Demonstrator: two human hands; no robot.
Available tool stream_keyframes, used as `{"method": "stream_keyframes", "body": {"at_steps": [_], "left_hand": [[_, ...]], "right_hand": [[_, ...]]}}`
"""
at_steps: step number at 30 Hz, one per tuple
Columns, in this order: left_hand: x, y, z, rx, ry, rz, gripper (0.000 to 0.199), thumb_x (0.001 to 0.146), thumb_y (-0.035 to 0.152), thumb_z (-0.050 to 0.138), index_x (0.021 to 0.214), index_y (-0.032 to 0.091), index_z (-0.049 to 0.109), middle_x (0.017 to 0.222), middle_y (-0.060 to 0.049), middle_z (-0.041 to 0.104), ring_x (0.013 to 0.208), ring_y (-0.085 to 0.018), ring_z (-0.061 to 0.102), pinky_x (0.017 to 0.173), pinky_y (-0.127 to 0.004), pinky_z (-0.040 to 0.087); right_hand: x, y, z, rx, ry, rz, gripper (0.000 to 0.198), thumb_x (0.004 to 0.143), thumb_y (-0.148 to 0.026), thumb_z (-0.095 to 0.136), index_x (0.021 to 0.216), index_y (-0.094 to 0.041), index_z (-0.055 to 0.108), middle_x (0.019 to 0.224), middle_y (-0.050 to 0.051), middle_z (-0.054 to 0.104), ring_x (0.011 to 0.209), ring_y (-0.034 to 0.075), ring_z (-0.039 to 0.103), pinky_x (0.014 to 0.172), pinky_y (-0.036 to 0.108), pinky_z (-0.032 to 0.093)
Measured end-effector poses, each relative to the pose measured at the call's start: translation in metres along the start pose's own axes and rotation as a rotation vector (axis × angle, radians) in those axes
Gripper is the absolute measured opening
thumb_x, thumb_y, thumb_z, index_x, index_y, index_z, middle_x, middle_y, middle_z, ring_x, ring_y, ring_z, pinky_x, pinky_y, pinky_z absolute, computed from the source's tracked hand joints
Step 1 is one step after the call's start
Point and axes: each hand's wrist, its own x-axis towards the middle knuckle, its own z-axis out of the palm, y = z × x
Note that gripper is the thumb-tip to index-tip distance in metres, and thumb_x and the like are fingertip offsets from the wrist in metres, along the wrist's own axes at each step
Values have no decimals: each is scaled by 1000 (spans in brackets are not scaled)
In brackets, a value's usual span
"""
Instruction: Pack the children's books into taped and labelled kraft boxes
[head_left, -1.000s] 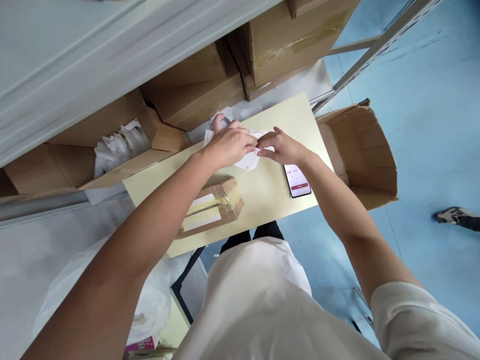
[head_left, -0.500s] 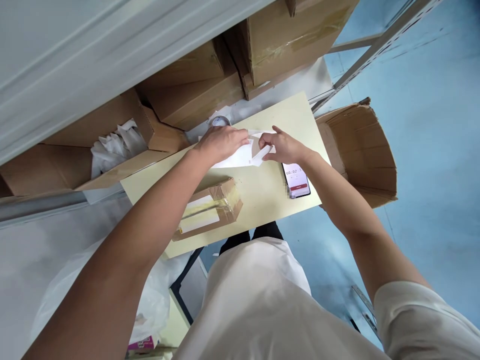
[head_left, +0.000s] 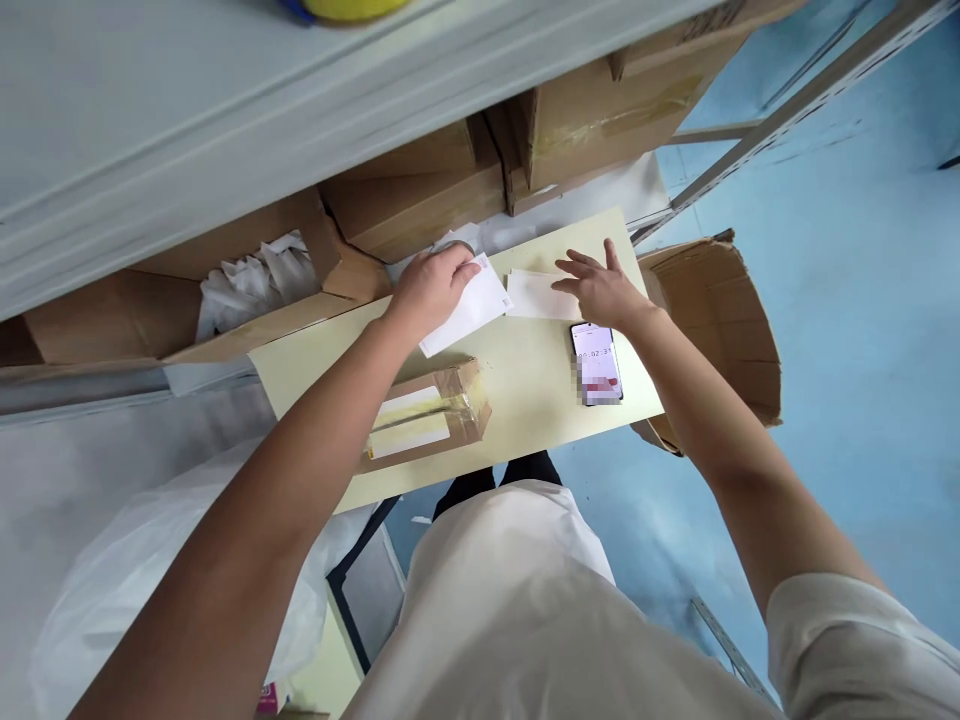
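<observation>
My left hand [head_left: 435,290] grips a white paper card [head_left: 471,306] by its upper edge, thumb on top. Small print shows at the card's right corners. My right hand [head_left: 600,283] has its fingers spread over a second flat white paper [head_left: 538,294], fingertips at its right end. Whether they touch it I cannot tell. A phone [head_left: 597,364] with a running timer lies just below that hand. On the cream table [head_left: 525,400], a taped cardboard carton [head_left: 466,402] with a white label sits below my left hand. A roll of tape [head_left: 463,238] is partly hidden behind that hand.
Along the back stand open cardboard boxes [head_left: 412,200], one holding crumpled white wrapping [head_left: 259,285]. A grey shelf edge [head_left: 300,140] overhangs them. An open cardboard box [head_left: 720,330] stands past the table's right end. White plastic [head_left: 165,560] bulges at lower left.
My hands have moved apart. The left has tilted its white card away, and the right has let go of the white paper and spread its fingers. The view has shifted slightly.
</observation>
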Motion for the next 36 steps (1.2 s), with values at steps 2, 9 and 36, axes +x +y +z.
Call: {"method": "stream_keyframes", "body": {"at_steps": [2,9,36], "left_hand": [[-15,13,-8,-55,50,23,26,90,35,44,92,17,63,82,-5,66,79,-18,59,72,-29,39],[-105,34,-52,-399,112,-68,35,80,38,60,109,19,61,79,-2,67,69,-15,59,65,-26,43],[-301,48,-45,-1731,301,-144,28,75,42,69,85,18,60,89,-4,69,90,-19,66,94,-39,47]], "right_hand": [[-5,-42,-14,224,97,26,45,81,-37,61,122,-21,57,130,12,55,124,32,46,104,61,29],[-25,-174,-21,945,254,187,42,80,-49,60,106,-17,59,84,4,66,68,16,62,61,30,54],[-96,-361,-6,-188,596,-459,26,86,-11,54,103,-28,66,105,1,72,94,16,69,105,39,34]]}}
